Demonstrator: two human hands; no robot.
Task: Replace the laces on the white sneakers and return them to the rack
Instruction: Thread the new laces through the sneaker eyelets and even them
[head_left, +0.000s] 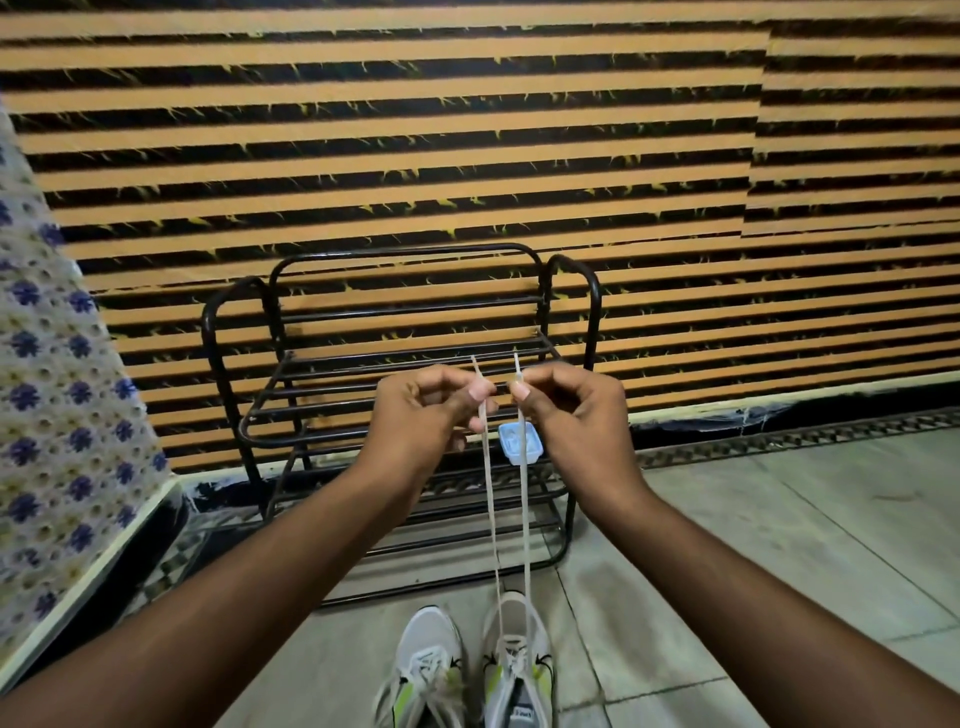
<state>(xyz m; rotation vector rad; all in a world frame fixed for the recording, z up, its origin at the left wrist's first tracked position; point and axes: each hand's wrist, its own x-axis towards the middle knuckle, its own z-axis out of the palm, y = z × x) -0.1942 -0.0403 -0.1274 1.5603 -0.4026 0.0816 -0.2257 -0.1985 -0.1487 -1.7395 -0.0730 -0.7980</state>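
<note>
– on the tiled floor (727, 545), in front of the black metal shoe rack (405, 252), where was the white flat lace (525, 519)?
– threaded through the white sneaker on the right (517, 670), whose toe pointed at the rack. both ends ran up from its eyelets to the hands, fairly taut and nearly parallel.
– and the fingers?
– the left hand (421, 410) pinched one end between thumb and forefinger just under the tip, with the other fingers curled in. the right hand (571, 410) did the same with the other end. the hands were near each other but apart.
– how would it handle?
– light, limp and thin, i judged. it would slip from a loose hold, so the pinch belonged near the stiff tips, the only part firm enough to poke through an eyelet. the shoe looked light too and might lift under a hard pull.
– the other sneaker (428, 670)?
– just beside it on the left, its laces loose. a small pale tub (519, 441) showed behind the hands.
</note>
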